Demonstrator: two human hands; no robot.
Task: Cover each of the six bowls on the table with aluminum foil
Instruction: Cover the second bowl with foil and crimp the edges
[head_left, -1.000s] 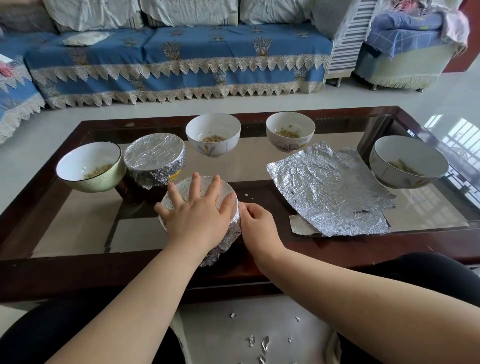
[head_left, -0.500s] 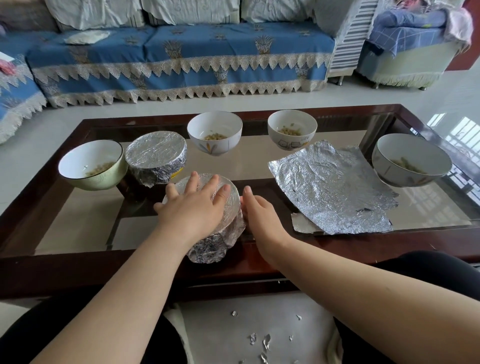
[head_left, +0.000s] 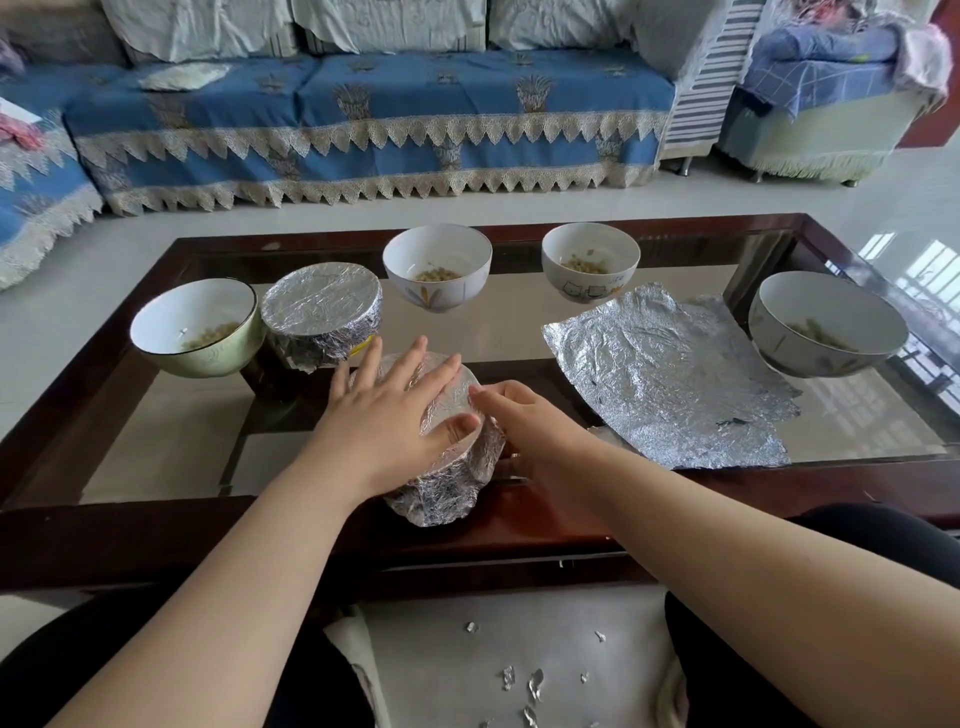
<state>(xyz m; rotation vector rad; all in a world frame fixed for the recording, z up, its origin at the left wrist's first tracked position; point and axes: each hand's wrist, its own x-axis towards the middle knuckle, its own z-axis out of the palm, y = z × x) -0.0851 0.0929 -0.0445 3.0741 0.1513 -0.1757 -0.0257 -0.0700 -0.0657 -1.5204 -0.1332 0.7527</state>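
Observation:
A foil-wrapped bowl (head_left: 447, 488) stands near the table's front edge. My left hand (head_left: 387, 410) lies flat on its foil top, fingers spread. My right hand (head_left: 524, 421) presses against the bowl's right side, its index finger on the rim. Behind and to the left stands a second foil-covered bowl (head_left: 322, 299). Uncovered bowls holding some beans: a green one (head_left: 208, 358) at the left, a white one with a wheat pattern (head_left: 439, 296), a white one with cats (head_left: 589, 291), and a large one (head_left: 810, 358) at the right. A crinkled loose foil sheet (head_left: 665, 379) lies flat to the right.
The table is glass-topped with a dark wooden frame (head_left: 156, 525). Small foil scraps (head_left: 519, 680) lie on the floor between my knees. A blue-covered sofa (head_left: 363, 119) runs along the back, beyond a strip of floor.
My right hand has slid from the bowl's near-right side up to its right rim. My left hand stayed pressed on top. More of the wrapped side now faces me.

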